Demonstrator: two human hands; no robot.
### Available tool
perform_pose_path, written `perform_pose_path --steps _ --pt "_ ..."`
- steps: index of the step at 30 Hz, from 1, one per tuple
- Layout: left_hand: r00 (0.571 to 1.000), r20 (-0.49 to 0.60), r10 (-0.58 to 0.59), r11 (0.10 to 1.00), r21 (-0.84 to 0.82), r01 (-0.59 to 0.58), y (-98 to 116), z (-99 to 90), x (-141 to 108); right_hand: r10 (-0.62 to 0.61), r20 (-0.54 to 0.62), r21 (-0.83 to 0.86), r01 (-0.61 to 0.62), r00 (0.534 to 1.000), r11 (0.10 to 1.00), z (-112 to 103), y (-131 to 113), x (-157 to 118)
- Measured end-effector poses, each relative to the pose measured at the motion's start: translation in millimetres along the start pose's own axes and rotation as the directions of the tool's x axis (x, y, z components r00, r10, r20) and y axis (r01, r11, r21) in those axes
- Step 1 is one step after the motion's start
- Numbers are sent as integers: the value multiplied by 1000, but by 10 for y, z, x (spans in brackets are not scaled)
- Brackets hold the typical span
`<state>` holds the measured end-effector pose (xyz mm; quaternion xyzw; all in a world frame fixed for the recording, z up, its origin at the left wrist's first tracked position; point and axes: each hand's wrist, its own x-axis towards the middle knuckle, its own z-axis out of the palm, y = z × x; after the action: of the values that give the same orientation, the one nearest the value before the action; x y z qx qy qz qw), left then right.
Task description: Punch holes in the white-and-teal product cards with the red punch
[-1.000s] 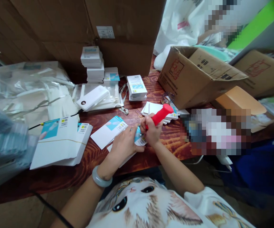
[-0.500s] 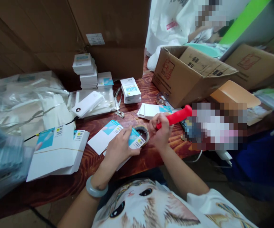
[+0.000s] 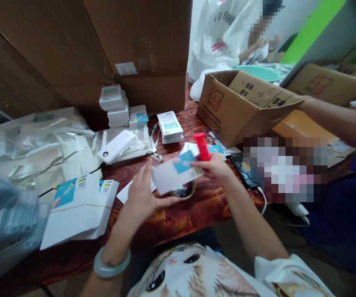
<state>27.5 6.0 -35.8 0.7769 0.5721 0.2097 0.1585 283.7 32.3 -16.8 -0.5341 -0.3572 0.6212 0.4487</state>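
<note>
My right hand (image 3: 216, 167) is closed around a red handle (image 3: 202, 146), which now points upward; its working end is hidden. The same hand pinches the right end of a white-and-blue printed card (image 3: 172, 173), slightly blurred and raised above the table. My left hand (image 3: 142, 192) is at the card's left edge, fingers stretched and thumb apart; whether it touches the card is hard to tell. Beneath the card sits a round ring like a tape roll (image 3: 190, 190), with small things inside. Another card (image 3: 124, 193) lies partly under my left hand.
A banded stack of cards (image 3: 73, 214) lies left, near plastic-wrapped packs (image 3: 14, 210). Behind are a white power bank (image 3: 118, 146), card stacks (image 3: 170, 128) and a large carton (image 3: 141, 37). An open box (image 3: 233, 107) stands right, beside a phone (image 3: 242, 171) and another person's arm (image 3: 335, 117).
My right hand has turned the red handle upright and taken the card's end, lifting it off the ring. My left hand has let go and opened. Another person's arm has come in at right.
</note>
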Motion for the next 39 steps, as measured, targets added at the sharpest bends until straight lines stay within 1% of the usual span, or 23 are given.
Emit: perform_pose_path --steps 1,2,3,5,7,9,11,14,16,21,22,23,24,25,26,27,28,29,31,33,35,37,39 --pt "997 17 -70 998 -8 70 -167 -30 28 -30 -77 41 33 997 999 -138 -38 64" --pt "990 68 -120 993 0 120 -329 -56 52 -78 -155 85 92 985 992 -282 -75 128" --pt "983 96 -157 987 33 155 -472 -74 71 -118 -222 76 138 968 987 -424 -106 188" --pt "974 133 -182 981 89 171 -658 -70 89 -192 -342 -104 166 920 981 -660 -134 286" --pt "978 136 -155 984 104 142 -698 -18 82 -247 -426 -249 150 870 957 -797 -109 341" --pt "986 122 -114 991 91 103 -639 57 63 -318 -503 -356 142 803 923 -829 -49 350" --pt "991 101 -92 991 109 81 -558 122 44 -434 -544 -487 152 718 860 -785 13 321" --pt "992 71 -109 976 196 93 -495 175 45 -634 -497 -665 209 593 717 -658 67 253" --pt "990 61 -129 968 224 112 -493 181 69 -699 -456 -707 253 551 660 -576 75 223" --pt "993 26 -113 988 112 109 -529 76 139 -666 -472 -578 368 577 728 -435 93 203" --pt "991 -1 -134 988 73 134 -539 35 142 -644 -489 -519 397 589 757 -402 100 195" --pt "986 -30 -164 986 16 164 -550 -7 140 -604 -501 -437 422 620 794 -357 105 183" --pt "978 -62 -198 979 -60 195 -560 -47 134 -544 -496 -332 431 677 839 -298 107 164" --pt "968 -91 -234 964 -154 218 -564 -81 123 -461 -458 -208 412 760 887 -222 105 141" --pt "958 -115 -262 939 -257 226 -561 -106 109 -364 -378 -86 359 852 929 -128 98 115" --pt "952 -131 -275 910 -354 214 -548 -119 91 -265 -259 14 278 929 961 -18 88 87" --pt "953 -144 -267 883 -432 182 -521 -118 72 -178 -117 73 187 977 980 107 77 59" --pt "960 -149 -236 865 -483 138 -483 -103 50 -120 16 95 118 993 988 241 68 33" --pt "976 -163 -145 855 -518 41 -385 -39 2 -84 216 104 63 973 993 513 69 -10" --pt "974 -206 -90 862 -506 -27 -294 43 -47 -105 353 98 75 930 992 748 105 -38" --pt "960 -264 -98 867 -496 -47 -252 112 -96 -171 419 119 132 892 984 911 169 -58" --pt "945 -303 -127 858 -511 -49 -272 149 -143 -282 418 149 241 864 959 996 240 -72" --pt "949 -279 -148 826 -562 -36 -336 158 -182 -395 436 113 386 809 915 1026 298 -83"
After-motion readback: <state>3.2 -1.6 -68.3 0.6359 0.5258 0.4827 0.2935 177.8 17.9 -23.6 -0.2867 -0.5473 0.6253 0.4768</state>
